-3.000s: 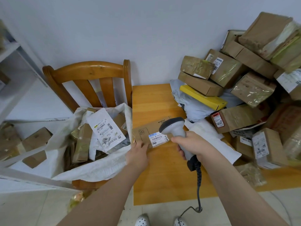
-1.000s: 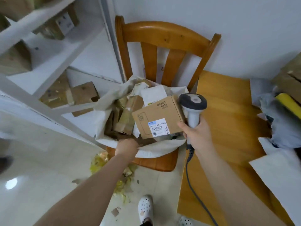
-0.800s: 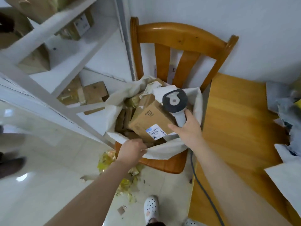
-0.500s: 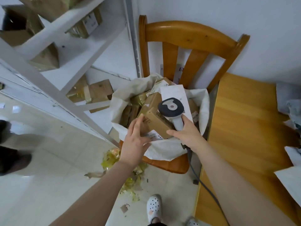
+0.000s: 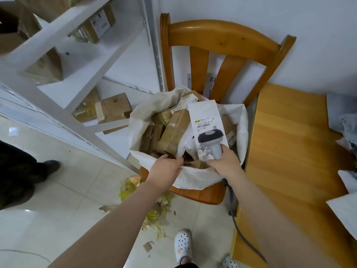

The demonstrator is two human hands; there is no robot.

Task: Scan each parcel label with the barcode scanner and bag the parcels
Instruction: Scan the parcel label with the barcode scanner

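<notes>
A second person's dark trouser leg [image 5: 17,171] and shoe [image 5: 51,164] stand at the far left on the pale tiled floor [image 5: 58,219]. Beside them, white shelving [image 5: 58,35] carries brown boxes [image 5: 114,111], some wrapped in yellowish tape. Tape scraps [image 5: 154,211] litter the floor in front of a wooden chair [image 5: 222,41], and the wearer's white clogs [image 5: 182,243] show at the bottom.

A white sack [image 5: 193,180] sits open on the chair's seat, packed with brown parcels [image 5: 173,130]. The left hand [image 5: 166,168] grips the sack's near rim, fingers curled over the fabric. A white mailer [image 5: 206,117] with a printed barcode label leans on top of the parcels toward the sack's right side.

The right hand [image 5: 226,161] is clamped round the handle of a grey scanner [image 5: 211,139]. The scanner's dark head sits in front of the mailer's lower half, above the sack's mouth. Its cable [image 5: 243,235] drops from under the right wrist, past the chair seat and down along the counter's left edge.

The wooden counter [image 5: 289,151] stands just right of the chair, against the wall. Grey bags [image 5: 342,113] lie at its far right corner and white pouches [image 5: 345,215] overlap its right edge nearer the wearer.
</notes>
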